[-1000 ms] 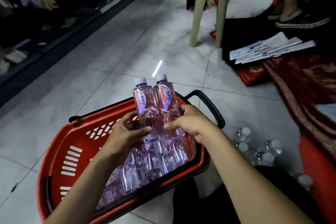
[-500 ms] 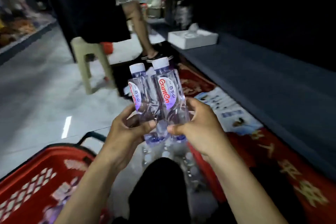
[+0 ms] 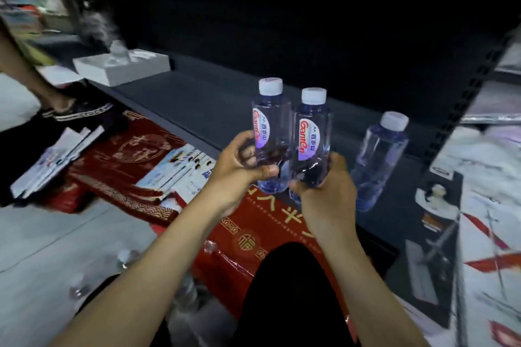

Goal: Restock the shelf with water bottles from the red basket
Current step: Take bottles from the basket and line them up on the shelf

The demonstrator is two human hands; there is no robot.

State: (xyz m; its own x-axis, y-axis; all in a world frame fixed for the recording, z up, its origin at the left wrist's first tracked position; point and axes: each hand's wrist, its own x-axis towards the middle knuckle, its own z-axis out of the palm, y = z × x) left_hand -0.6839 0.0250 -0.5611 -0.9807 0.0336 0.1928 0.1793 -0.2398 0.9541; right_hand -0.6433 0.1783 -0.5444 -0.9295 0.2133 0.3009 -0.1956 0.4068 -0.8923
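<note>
— What is at the upper left?
— A white box (image 3: 121,67) on the dark shelf (image 3: 197,98).
— And at the centre?
— The left hand (image 3: 236,169) grasps the first water bottle (image 3: 270,132). Just right of it, the right hand (image 3: 324,180) grasps the second water bottle (image 3: 311,144). Both are upright, side by side, over the shelf's front edge.
— Further right?
— A third bottle (image 3: 377,160) stands on the shelf.

Bare forearms (image 3: 158,267), bare left hand (image 3: 235,169) and right hand (image 3: 324,189); black trousers (image 3: 287,290) over the knee
</note>
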